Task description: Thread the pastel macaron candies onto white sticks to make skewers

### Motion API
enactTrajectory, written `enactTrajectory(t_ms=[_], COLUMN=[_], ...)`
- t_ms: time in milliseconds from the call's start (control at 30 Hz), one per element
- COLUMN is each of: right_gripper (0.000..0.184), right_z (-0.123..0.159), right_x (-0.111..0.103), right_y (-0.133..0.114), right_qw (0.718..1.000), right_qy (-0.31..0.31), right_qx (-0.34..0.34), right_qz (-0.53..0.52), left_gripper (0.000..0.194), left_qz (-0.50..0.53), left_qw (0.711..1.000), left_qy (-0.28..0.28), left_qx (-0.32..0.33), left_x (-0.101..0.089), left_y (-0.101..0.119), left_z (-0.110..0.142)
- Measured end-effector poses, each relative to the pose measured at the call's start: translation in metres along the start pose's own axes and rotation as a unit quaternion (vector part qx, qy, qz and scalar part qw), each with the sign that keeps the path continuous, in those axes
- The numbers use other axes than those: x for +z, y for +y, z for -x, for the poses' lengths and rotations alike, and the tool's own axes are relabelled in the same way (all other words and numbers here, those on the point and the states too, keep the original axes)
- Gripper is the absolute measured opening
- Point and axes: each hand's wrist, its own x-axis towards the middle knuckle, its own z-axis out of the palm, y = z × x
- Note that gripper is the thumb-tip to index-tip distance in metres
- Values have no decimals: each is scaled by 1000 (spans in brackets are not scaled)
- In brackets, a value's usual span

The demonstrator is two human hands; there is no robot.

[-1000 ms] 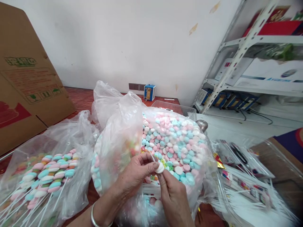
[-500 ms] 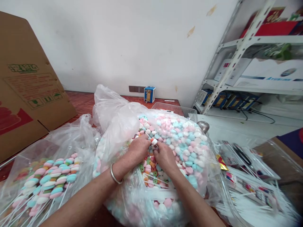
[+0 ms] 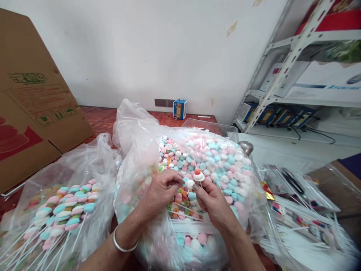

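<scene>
In the near middle of my view, a bundle of white sticks [image 3: 191, 227] lies across the clear bag of loose sweets [image 3: 231, 173]. Just beyond it, the two hands are apart from each other. The right hand [image 3: 214, 203] is closed with thumb and fingers on one white stick [image 3: 195, 162], which points upward over the loose sweets. On this stick I see an orange sweet [image 3: 197, 171], and directly under it the white sweets [image 3: 199, 177], close above the fingers. The left hand [image 3: 160, 192], with a metal bracelet [image 3: 122, 246] on its wrist, has curled fingers near a single white sweet [image 3: 190, 184]; I cannot tell if it grips something. Half a second ago both hands were nearly together around the sweets on the stick; now only the right hand keeps them, and the left hand has separated.

At the left, finished skewers [image 3: 67, 210] lie in another clear bag [image 3: 101, 146]. Behind them stands a carton [image 3: 28, 90] with green characters, which I cannot read surely, and glass, arrow and umbrella symbols. Farther, on the reddish bench [image 3: 107, 118], is a small blue device [image 3: 179, 109]. At the far right, on the rack [image 3: 284, 71], a white box [image 3: 318, 81] carries blue lettering beginning with "A"; the rest is blurred.
</scene>
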Motion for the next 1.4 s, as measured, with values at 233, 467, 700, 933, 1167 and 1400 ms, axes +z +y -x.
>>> enactTrajectory(t_ms=[233, 467, 700, 933, 1167, 1400], right_gripper=[34, 31, 28, 39, 44, 49], right_z=[8, 16, 15, 57, 75, 76], right_x=[3, 5, 9, 11, 18, 25], right_y=[3, 0, -5, -3, -2, -10], right_qw=[995, 987, 989, 995, 992, 980], right_qy=[62, 109, 93, 57, -24, -5], right_qx=[-83, -92, -78, 20, 114, 166], right_qz=[-3, 80, 82, 82, -43, -106], left_gripper=[18, 22, 35, 46, 42, 38], left_qz=[215, 184, 207, 221, 229, 204], left_qw=[960, 973, 966, 946, 944, 953], left_qy=[-2, -1, 18, 153, 161, 163], left_qx=[-181, -140, -155, -179, -172, -150], left_x=[15, 23, 27, 21, 24, 27], left_y=[9, 7, 11, 2, 6, 5], left_z=[5, 7, 10, 0, -1, 3])
